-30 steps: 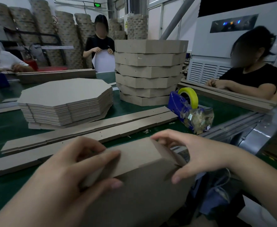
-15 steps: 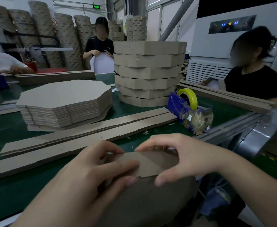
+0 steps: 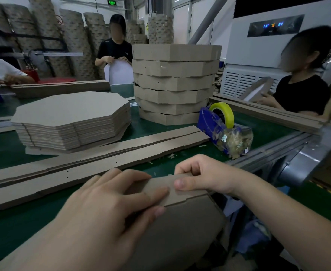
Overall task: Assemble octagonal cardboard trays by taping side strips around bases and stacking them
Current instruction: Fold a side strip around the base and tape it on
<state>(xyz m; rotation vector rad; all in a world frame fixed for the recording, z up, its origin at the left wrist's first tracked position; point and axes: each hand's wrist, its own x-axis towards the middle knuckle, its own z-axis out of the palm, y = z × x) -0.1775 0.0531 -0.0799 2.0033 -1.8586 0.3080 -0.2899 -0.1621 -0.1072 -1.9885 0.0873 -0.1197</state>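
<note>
At the near edge of the table I hold a brown cardboard tray [image 3: 182,227] tilted toward me, with a side strip [image 3: 180,194] folded along its top edge. My left hand [image 3: 109,208] lies over the strip's left part, fingers pressing it down and the thumb under it on the tray face. My right hand [image 3: 201,177] pinches the strip's right part, the thumb in front and the fingers curled behind. A pile of flat octagonal bases [image 3: 70,120] sits at the left. Finished trays [image 3: 174,83] stand stacked behind the middle.
Long cardboard side strips [image 3: 102,161] lie across the green table [image 3: 2,149]. A blue tape dispenser with a yellow roll [image 3: 221,124] stands at the right by the metal table edge. Three other people work around the far side.
The tray has turned in my hands, so a narrower band of strip now faces me. My right hand moved left along the strip until its thumb nearly meets my left fingers.
</note>
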